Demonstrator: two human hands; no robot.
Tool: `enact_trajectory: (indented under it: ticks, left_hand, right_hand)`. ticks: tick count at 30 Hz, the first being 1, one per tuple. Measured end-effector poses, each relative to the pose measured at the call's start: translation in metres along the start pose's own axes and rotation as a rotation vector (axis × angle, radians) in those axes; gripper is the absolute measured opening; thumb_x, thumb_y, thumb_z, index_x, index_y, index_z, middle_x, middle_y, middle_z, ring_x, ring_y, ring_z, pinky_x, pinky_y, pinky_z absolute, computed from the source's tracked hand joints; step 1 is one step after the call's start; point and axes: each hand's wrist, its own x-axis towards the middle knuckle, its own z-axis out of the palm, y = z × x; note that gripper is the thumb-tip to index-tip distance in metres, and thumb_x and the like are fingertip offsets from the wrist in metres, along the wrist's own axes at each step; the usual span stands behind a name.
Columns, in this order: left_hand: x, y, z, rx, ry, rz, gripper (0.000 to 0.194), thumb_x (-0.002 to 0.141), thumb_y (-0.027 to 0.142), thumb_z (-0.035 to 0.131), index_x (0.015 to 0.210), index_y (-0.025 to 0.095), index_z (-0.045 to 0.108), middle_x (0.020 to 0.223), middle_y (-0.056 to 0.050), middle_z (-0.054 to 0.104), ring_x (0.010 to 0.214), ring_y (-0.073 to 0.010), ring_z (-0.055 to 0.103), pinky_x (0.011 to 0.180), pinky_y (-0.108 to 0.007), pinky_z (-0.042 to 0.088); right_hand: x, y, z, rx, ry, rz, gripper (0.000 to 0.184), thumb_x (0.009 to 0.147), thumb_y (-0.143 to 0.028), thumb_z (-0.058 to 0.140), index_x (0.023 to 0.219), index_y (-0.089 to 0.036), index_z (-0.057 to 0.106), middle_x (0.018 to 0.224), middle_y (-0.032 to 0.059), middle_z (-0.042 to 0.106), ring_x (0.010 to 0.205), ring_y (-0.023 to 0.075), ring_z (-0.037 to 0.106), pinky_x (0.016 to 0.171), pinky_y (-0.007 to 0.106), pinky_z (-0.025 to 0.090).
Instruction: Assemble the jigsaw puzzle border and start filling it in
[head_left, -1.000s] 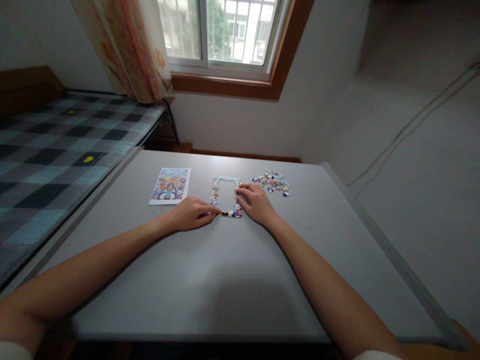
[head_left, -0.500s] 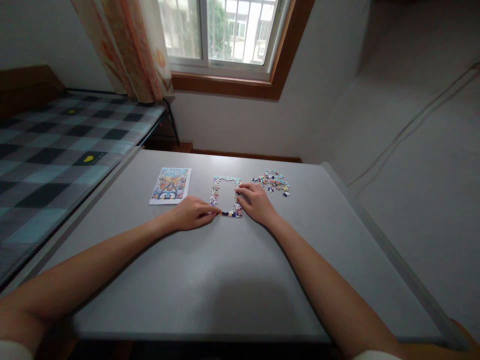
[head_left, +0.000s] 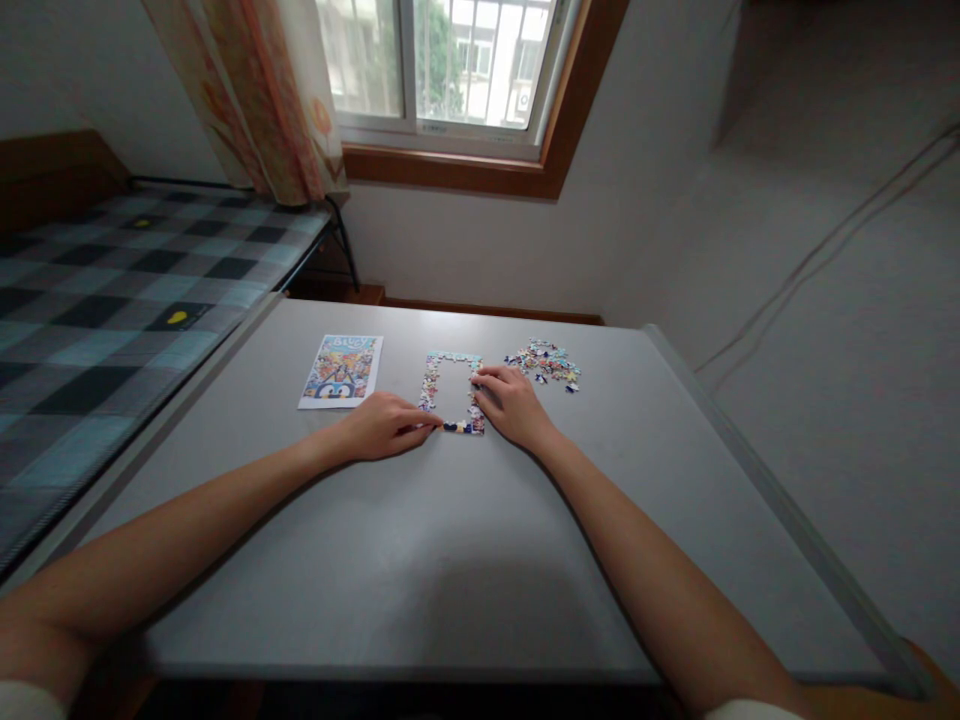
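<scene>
A jigsaw puzzle border (head_left: 454,356) lies on the grey table as a rectangle of joined pieces around a bare middle. My left hand (head_left: 384,425) rests at its near left corner, fingers stretched out and the fingertips touching the bottom edge pieces. Over the right side of the border lies my right hand (head_left: 514,402), fingers apart and lightly bent, their tips on the side pieces. Some pieces under both hands are hidden. Just beyond my right hand is a pile of loose puzzle pieces (head_left: 551,362).
A printed picture sheet (head_left: 341,372) with a blue cartoon character lies left of the border. The table (head_left: 480,560) has a raised edge on the right. A bed with a checked cover (head_left: 157,270) stands at the left, and a window (head_left: 472,70) is behind the table.
</scene>
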Motion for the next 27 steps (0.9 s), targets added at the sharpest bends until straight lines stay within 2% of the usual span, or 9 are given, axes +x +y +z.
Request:
enact_trajectory:
  ticks: [27]
  left_hand:
    - [-0.0005,-0.0001,0.0005,0.001,-0.009,-0.004,0.029,0.095,0.027,0.051,0.111,0.021,0.074,0.076,-0.002,0.075,0.056,-0.0075,0.062,0.056,-0.018,0.040]
  right_hand:
    - [0.0001,0.0025,0.0024,-0.004,0.021,-0.019,0.025,0.091,-0.028,0.056,0.111,-0.022,0.071,0.121,0.0100,0.066,0.115,0.0263,0.055,0.104,0.049,0.043]
